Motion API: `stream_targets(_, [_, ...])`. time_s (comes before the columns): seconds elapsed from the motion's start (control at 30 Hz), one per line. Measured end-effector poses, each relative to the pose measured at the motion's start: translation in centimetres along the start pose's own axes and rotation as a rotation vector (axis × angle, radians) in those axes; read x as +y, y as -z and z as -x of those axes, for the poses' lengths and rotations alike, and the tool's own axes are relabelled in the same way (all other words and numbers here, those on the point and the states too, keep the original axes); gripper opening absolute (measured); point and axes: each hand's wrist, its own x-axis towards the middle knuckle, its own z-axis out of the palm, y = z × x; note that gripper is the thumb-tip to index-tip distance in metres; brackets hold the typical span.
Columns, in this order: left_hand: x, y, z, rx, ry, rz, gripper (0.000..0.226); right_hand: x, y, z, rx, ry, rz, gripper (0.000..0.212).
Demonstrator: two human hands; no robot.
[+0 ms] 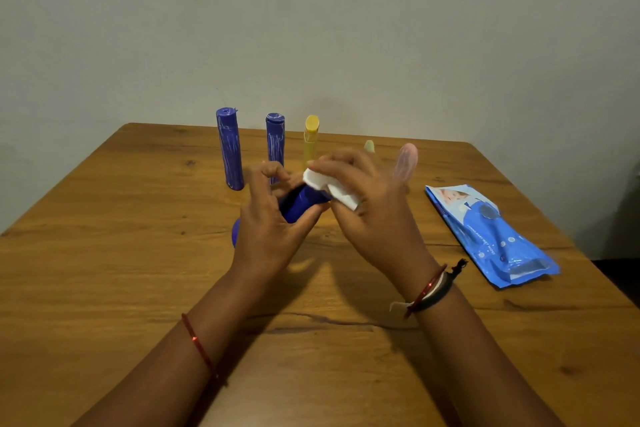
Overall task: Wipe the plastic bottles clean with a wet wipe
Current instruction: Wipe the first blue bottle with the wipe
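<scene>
Wooden table (104,270) carries everything. Wipes pack (491,236), blue, lies flat at right; small white print on it, too blurred to read. Two streaked purple bottles (230,149) stand at back, yellow bottle (310,140) beside them, unwiped; no readable labels. Blue bottle (299,204) lifted off table, tilted, gripped by left hand (266,229). Right hand (367,204) pinches folded wet wipe (329,189) against bottle's upper end. Advice: rotate bottle in left hand, drag wipe lengthwise, firm pressure on streaks.

Dim, warm light from above; soft shadows under the forearms on the table (104,253); slight blur, wide-angle bending at edges
</scene>
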Motion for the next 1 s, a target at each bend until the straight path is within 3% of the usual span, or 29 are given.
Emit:
stream_targets(0.1, [-0.5, 0.0, 0.0, -0.012, -0.01, -0.07, 0.059, 0.6, -0.5, 1.0, -0.104, 0.077, 0.128, 0.034])
stream_targets(0.33, [-0.7, -0.4, 0.2, -0.073, 0.01, -0.09, 0.063, 2.0, -0.5, 3.0, -0.067, 0.156, 0.333, 0.022])
stream_targets(0.5, [-0.3, -0.5, 0.1, -0.103, 0.0, -0.019, 0.075, 1.6, 0.2, 2.1, 0.123, -0.044, 0.028, 0.022])
stream_targets(0.57, [-0.1, -0.7, 0.1, -0.111, -0.034, 0.021, 0.077, 1.5, 0.4, 1.7, 0.041, -0.004, -0.032, 0.021])
stream_targets(0.67, [0.0, -0.8, 0.2, -0.112, -0.102, 0.025, 0.08, 1.4, 0.4, 1.3, -0.145, 0.092, 0.082, 0.017])
stream_targets(0.73, [0.1, -0.8, 0.2, -0.107, -0.146, 0.034, 0.081, 1.8, 0.4, 1.1, -0.178, 0.094, 0.127, 0.015])
stream_targets(0.87, [0.2, -1.3, 0.5, -0.108, -0.241, 0.045, 0.08, 2.8, 0.5, 0.7, -0.089, -0.064, -0.019, 0.018])
stream_targets(1.0, [0.2, -1.3, 0.5, -0.09, -0.17, 0.062, 0.078, 4.4, 0.3, 0.9, -0.106, -0.348, -0.186, 0.02])
